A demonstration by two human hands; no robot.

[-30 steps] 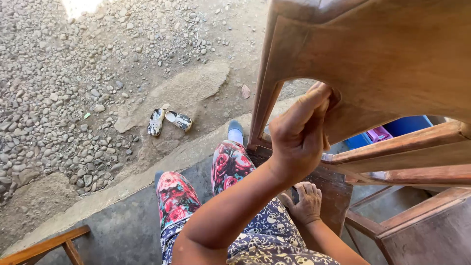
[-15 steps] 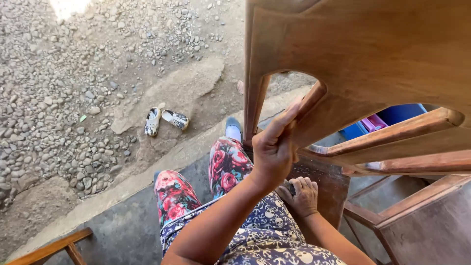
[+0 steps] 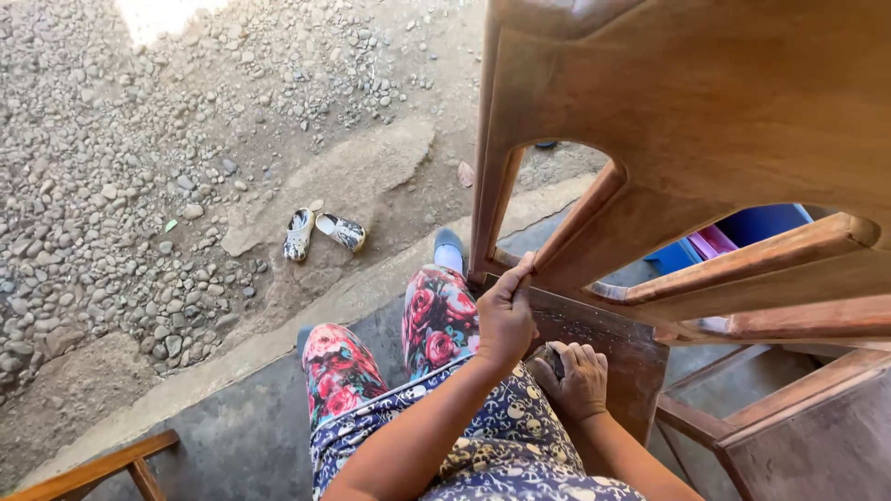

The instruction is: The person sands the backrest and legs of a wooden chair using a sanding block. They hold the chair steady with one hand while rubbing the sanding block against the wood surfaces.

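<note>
Two hands at a wooden chair (image 3: 705, 121). Left hand (image 3: 506, 315) grips a slanted rail, fingers wrapped. Right hand (image 3: 577, 376) closed on a small dark object, kind unclear.

The big wooden chair (image 3: 705, 139) runs off the top and right edges, so its full shape cannot be seen. The right hand (image 3: 575, 376) curls over something small and dark, too hidden to tell what. A blue and pink thing (image 3: 733, 239) peeks through the chair's gaps. Another wooden piece (image 3: 93, 471) is cut off at the bottom left corner.
</note>
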